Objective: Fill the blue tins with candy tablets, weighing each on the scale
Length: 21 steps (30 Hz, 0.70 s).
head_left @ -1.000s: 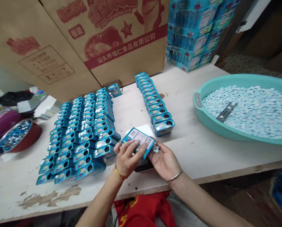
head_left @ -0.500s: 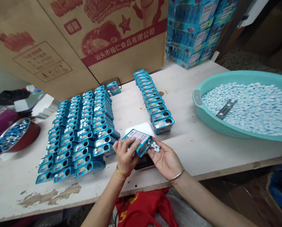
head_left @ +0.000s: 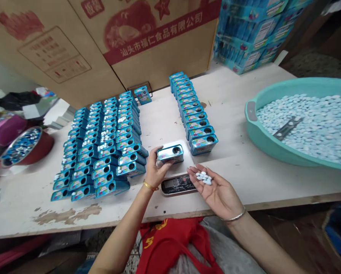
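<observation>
The left grip (head_left: 155,172) and the right grip (head_left: 220,194) are bare, as are both forearms (head_left: 125,232). A slim gold-coloured bangle (head_left: 150,185) circles the left wrist; a thin silver-coloured bangle (head_left: 235,217) circles the right. At the near side shows a bright red garment (head_left: 170,239), with yellow lettering (head_left: 149,242) on its left part. A narrow red strap (head_left: 192,258) slants across mottled grey clothing (head_left: 233,251) to the right.

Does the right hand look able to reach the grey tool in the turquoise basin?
Probably yes: the grey tool lies exposed, with only the basin's wall between, though pale pieces rest on the right hand.
</observation>
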Available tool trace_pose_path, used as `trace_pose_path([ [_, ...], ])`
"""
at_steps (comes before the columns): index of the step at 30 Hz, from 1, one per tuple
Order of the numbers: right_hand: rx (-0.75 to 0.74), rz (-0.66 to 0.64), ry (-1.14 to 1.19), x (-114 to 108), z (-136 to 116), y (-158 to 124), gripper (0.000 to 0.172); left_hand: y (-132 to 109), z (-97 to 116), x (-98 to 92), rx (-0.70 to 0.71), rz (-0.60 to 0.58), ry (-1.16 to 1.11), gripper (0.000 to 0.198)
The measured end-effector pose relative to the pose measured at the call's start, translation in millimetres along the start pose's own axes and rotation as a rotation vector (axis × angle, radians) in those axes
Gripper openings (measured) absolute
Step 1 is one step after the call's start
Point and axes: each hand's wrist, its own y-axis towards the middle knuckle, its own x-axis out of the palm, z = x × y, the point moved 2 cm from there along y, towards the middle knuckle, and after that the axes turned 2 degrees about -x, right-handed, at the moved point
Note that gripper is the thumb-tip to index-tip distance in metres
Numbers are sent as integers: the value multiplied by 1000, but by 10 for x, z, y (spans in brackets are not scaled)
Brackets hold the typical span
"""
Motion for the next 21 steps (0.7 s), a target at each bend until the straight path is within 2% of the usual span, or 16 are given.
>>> trace_pose_path([
  [2, 24, 3, -4, -40, 18, -47, 23, -57, 128, -89, 71, 88, 154, 69],
  [4, 59, 6, -7, -76, 50, -92, 25, -175, 322, -146, 177, 164, 281, 67],
  [5, 80, 7, -7, -95, 71, -113, 26, -252, 430, -138, 236, 131, 306, 59],
  [6, 100, 9, -3, -117, 94, -135, 26, -336, 534, -100, 287, 43, 310, 50],
  [8, 137, 18, 12, -169, 142, -176, 28, -518, 712, 47, 362, -214, 307, 35],
  [10, 171, 35, 27, -232, 183, -217, 29, -683, 825, 221, 388, -392, 342, 27],
  [12, 201, 60, 33, -302, 206, -257, 30, -802, 877, 367, 395, -452, 393, 21],
  [15, 229, 111, 39, -392, 208, -304, 31, -898, 897, 489, 418, -468, 420, 20],
  [21, 217, 97, 49, -451, 215, -330, 28, -931, 912, 504, 393, -505, 433, 20],
])
